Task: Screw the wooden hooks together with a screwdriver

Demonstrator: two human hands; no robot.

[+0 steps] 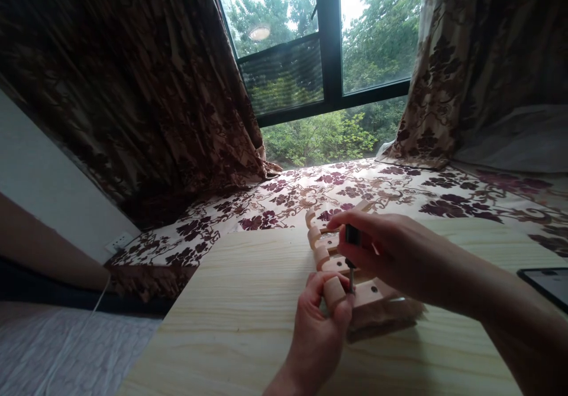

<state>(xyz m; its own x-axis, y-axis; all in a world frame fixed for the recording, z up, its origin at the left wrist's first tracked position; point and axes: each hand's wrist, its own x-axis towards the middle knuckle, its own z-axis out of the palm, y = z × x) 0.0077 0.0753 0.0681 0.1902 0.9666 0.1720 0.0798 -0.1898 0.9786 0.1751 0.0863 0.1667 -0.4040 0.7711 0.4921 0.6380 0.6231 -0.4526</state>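
Wooden rack (pixel 366 295) on pale wooden tabletop (pixel 239 301), right of the middle, running back toward the far edge. Carries at least 4 rounded, curved pegs (pixel 322 256) along its left side, plus 3 dark round spots on the pale crosspieces. Brownish and partly glossy along the near right side; too blurred to name further. Gripped from the near side by left hand (pixel 317 325), with thumb and fingers closed around the nearest peg. Reached from the right by right hand (pixel 386 239), with fingers curled around the dark handle of a screwdriver (pixel 352 236). Held nearly upright, metal shaft down, with lower end beside the nearest peg, close to the left fingertips; exact contact at the tip not clear. At the tabletop's right edge, a dark-framed phone (pixel 546 282), partly cut off by the view. Beyond the far edge, floral cloth (pixel 284 200), then window (pixel 331 47) with green trees outside, between patterned curtains (pixel 177 82). Off the left edge, lower down: white cable (pixel 73 328) over light patterned fabric (pixel 26 337); wall socket (pixel 118 242) farther back.
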